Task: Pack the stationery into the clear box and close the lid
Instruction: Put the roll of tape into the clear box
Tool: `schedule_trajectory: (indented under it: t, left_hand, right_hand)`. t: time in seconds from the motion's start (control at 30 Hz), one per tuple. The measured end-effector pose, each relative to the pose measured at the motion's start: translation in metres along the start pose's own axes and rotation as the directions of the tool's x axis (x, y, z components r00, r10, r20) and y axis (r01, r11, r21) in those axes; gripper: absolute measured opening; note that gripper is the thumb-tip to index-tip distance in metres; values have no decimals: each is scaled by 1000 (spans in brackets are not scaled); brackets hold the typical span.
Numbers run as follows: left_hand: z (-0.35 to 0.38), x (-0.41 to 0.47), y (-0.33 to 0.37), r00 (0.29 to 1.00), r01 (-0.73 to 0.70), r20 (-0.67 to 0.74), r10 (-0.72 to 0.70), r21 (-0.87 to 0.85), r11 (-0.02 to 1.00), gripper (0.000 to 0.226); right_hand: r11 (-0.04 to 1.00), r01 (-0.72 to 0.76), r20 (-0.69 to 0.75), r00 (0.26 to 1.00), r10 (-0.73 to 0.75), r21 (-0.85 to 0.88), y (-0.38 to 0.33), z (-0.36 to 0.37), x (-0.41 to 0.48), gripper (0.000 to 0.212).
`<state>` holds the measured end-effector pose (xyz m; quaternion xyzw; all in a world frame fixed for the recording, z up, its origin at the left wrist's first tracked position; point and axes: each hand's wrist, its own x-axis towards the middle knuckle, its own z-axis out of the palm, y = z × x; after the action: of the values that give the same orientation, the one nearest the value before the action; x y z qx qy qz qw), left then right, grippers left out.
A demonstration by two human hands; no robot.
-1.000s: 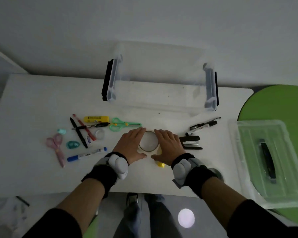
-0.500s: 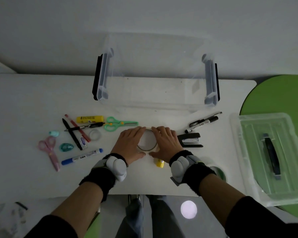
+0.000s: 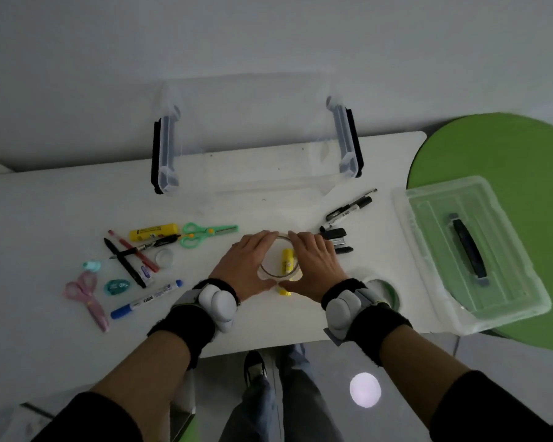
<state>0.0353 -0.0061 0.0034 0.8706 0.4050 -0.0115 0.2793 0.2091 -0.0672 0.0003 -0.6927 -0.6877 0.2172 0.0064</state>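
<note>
**Both hands cup tape roll at desk's centre**

A person's left hand [image 3: 248,264] and right hand [image 3: 313,266] curve around a clear tape roll [image 3: 278,275] from either side, fingers pressed to its rim, on a white table [image 3: 45,202]. A yellow glue stick [image 3: 286,266] shows through the ring. The open clear box [image 3: 256,173] stands behind; its lid [image 3: 473,250] lies right. Scissors, pens and markers lie scattered left.

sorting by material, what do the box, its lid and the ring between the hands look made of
Clear box: glossy see-through plastic, the table shows through.
Lid: frosted clear plastic, green surface tints it.
Ring: likely a clear tape roll; a yellow item shows through.
</note>
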Motion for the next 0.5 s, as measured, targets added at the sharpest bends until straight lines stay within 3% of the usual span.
schedule_trajectory:
  t: [0.23, 0.5]
  left_hand:
    - [16, 17, 59, 979, -158, 117, 165, -66, 985, 93]
    - [53, 46, 129, 900, -313, 280, 334, -118, 942, 96]
  right_hand:
    - [976, -197, -77, 976, 205, 95, 39, -4, -62, 102]
    - [892, -417, -70, 898, 434, 172, 96, 1, -131, 102]
